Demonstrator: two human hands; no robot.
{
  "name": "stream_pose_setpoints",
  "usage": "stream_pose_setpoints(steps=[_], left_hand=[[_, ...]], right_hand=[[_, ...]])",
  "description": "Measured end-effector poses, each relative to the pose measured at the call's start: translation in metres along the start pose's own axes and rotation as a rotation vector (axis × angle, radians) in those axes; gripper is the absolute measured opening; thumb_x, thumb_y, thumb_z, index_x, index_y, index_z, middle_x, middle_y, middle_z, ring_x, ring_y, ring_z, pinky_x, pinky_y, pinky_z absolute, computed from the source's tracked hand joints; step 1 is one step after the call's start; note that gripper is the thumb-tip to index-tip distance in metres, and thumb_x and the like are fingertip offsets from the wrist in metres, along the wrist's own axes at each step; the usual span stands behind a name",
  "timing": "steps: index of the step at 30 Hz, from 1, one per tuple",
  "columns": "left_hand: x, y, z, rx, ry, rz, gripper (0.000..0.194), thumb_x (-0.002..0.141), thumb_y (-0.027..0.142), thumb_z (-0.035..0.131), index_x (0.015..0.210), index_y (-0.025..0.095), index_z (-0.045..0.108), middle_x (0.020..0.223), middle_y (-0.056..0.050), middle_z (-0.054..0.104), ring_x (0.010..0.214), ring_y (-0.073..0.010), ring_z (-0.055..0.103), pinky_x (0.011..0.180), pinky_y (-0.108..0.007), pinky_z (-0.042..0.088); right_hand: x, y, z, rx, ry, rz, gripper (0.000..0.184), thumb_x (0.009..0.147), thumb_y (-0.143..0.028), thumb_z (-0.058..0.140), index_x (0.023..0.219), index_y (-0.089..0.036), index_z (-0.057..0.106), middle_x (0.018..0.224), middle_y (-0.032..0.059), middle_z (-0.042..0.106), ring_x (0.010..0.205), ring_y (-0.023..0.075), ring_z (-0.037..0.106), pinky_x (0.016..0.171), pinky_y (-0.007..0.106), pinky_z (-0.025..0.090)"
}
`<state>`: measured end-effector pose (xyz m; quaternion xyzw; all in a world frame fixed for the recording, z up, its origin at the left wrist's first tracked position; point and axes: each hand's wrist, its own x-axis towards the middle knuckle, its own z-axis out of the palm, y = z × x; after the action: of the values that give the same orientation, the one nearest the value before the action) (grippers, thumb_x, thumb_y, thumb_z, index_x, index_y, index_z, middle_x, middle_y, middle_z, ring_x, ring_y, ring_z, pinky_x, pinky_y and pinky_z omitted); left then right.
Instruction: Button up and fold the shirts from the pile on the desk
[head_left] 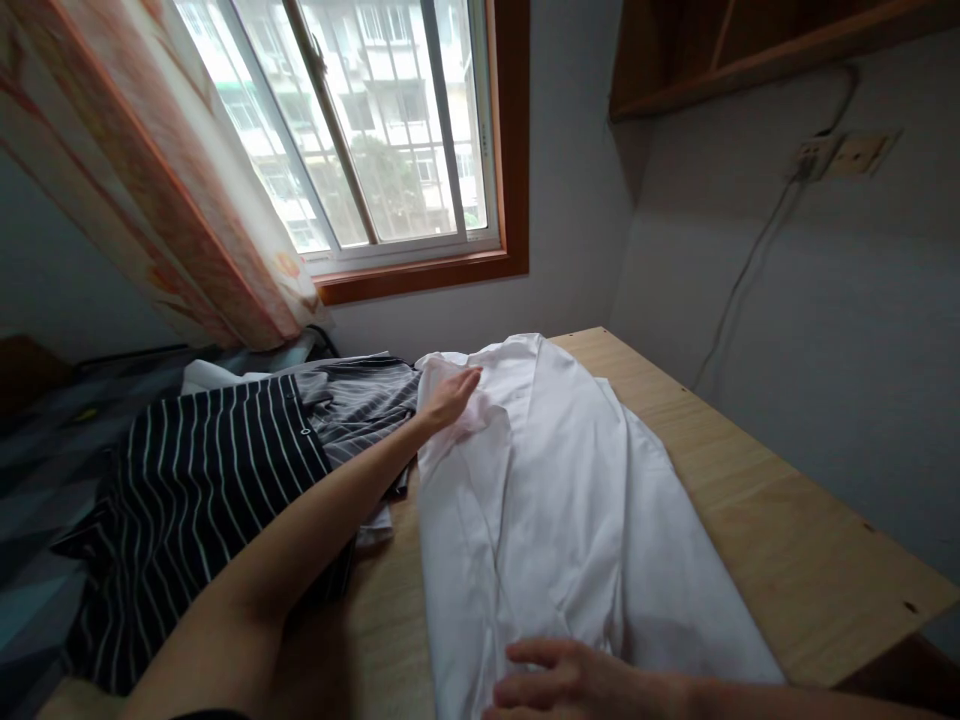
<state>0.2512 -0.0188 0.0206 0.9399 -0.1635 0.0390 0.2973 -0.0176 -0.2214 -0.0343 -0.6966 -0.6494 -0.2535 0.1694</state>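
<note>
A white long-sleeved garment (562,450), a shirt or light coat, lies spread lengthwise on a wooden tabletop (780,530), with folds running down its front. My left hand (452,396) reaches to its far left part and rests there with the fingers stretched out, holding nothing. Near the bottom edge of the view, my right hand (559,685) lies over the near part of the garment. Its fingers are slightly apart and nothing shows in them; part of this hand is cut off by the frame.
To the left, a black striped garment (225,470) and a grey striped one (360,395) are piled partly over a dark checked cloth (45,480). A curtain (172,180) hangs beside the window (397,150). A cable (750,250) runs down the right wall behind the table.
</note>
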Motion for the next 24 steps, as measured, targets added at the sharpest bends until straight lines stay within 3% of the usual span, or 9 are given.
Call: stream_pose_setpoints(steps=[3,5,8,10,12,15,18,21,24], left_hand=[[-0.042,0.002,0.011,0.240,-0.269,0.225,0.058,0.095,0.058,0.036,0.145,0.030,0.045,0.155,-0.005,0.036,0.146,-0.0335,0.024,0.115,-0.056,0.017],[-0.061,0.002,0.020,0.355,-0.380,0.264,0.062,0.091,0.061,0.042,0.147,0.034,0.040,0.159,-0.005,0.027,0.147,-0.0388,0.014,0.113,-0.064,0.009],[-0.067,-0.003,0.023,0.325,-0.378,0.297,0.059,0.092,0.057,0.044,0.145,0.030,0.044,0.156,-0.007,0.034,0.145,-0.0364,0.023,0.115,-0.058,0.016],[-0.055,-0.012,0.013,0.225,-0.269,0.296,0.052,0.093,0.050,0.047,0.138,0.024,0.053,0.146,-0.010,0.049,0.137,-0.0296,0.040,0.113,-0.045,0.028],[-0.034,-0.025,-0.006,0.179,-0.020,0.217,0.047,0.092,0.043,0.052,0.132,0.019,0.057,0.136,-0.012,0.057,0.128,-0.0253,0.050,0.109,-0.037,0.035],[0.003,-0.050,-0.041,0.241,0.329,-0.008,0.056,0.086,0.036,0.060,0.138,0.017,0.050,0.141,-0.014,0.052,0.130,-0.0273,0.046,0.110,-0.039,0.033],[0.036,-0.072,-0.065,0.272,0.253,-0.157,0.066,0.084,0.039,0.062,0.143,0.015,0.045,0.142,-0.014,0.053,0.128,-0.0266,0.049,0.105,-0.034,0.038],[0.055,-0.088,-0.071,0.264,0.097,-0.201,0.045,0.086,0.039,0.058,0.125,0.019,0.063,0.119,-0.007,0.069,0.108,-0.0211,0.063,0.089,-0.025,0.045],[0.065,-0.098,-0.072,0.288,0.100,-0.244,0.030,0.087,0.038,0.055,0.102,0.020,0.073,0.100,-0.005,0.074,0.093,-0.0208,0.066,0.079,-0.026,0.046]], right_hand=[[0.016,0.045,-0.036,0.247,0.248,0.209,0.024,0.092,-0.043,0.061,0.102,-0.020,0.061,0.095,0.0035,0.071,0.089,0.0144,0.067,0.089,0.027,0.050],[0.028,0.093,-0.045,0.312,0.403,0.625,0.036,0.091,-0.044,0.060,0.117,-0.020,0.059,0.115,0.0111,0.066,0.108,0.0224,0.063,0.093,0.037,0.050],[0.041,0.164,-0.027,0.412,0.451,1.243,0.050,0.085,-0.042,0.063,0.127,-0.017,0.053,0.128,0.0160,0.058,0.111,0.0270,0.061,0.090,0.040,0.051],[0.045,0.193,-0.004,0.442,0.336,1.452,0.057,0.081,-0.041,0.068,0.127,-0.012,0.052,0.126,0.0194,0.058,0.114,0.0283,0.059,0.094,0.039,0.048],[0.048,0.206,0.014,0.407,0.239,1.506,0.060,0.078,-0.038,0.072,0.127,-0.012,0.051,0.124,0.0190,0.059,0.115,0.0284,0.059,0.094,0.038,0.047],[0.053,0.204,0.026,0.333,0.162,1.497,0.051,0.078,-0.027,0.071,0.125,-0.016,0.054,0.120,0.0144,0.063,0.109,0.0274,0.062,0.091,0.035,0.048],[0.058,0.200,0.027,0.306,0.127,1.483,0.040,0.081,-0.019,0.064,0.120,-0.018,0.058,0.111,0.0105,0.068,0.102,0.0257,0.065,0.086,0.032,0.049],[0.057,0.200,0.030,0.344,0.124,1.447,0.036,0.080,-0.013,0.060,0.115,-0.019,0.063,0.102,0.0067,0.071,0.093,0.0221,0.066,0.081,0.029,0.049],[0.053,0.202,0.033,0.359,0.106,1.422,0.036,0.077,-0.006,0.057,0.109,-0.019,0.067,0.099,0.0038,0.072,0.088,0.0189,0.067,0.078,0.025,0.049]])
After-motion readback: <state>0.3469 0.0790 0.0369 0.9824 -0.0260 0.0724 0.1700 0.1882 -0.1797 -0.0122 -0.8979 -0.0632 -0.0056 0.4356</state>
